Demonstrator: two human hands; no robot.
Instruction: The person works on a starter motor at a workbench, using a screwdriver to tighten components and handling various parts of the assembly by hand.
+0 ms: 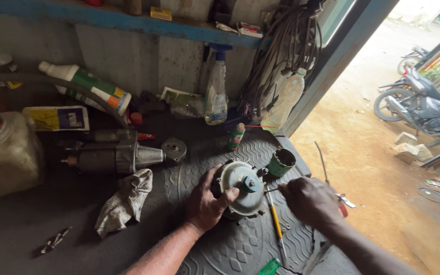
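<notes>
Dark and crowded, the workbench [21, 224] sits by an open door, with a ridged rubber mat [230, 244] on top. On the mat rests a round grey metal part [243, 189]. It could roll or slip, because the mat is bumpy and only one hand steadies it. That left hand [205, 201] wraps half open around its side, thumb on top. Beside it, the right hand [309, 201] is curled tight, pinching a thin tool [271, 190] that touches the part.
</notes>
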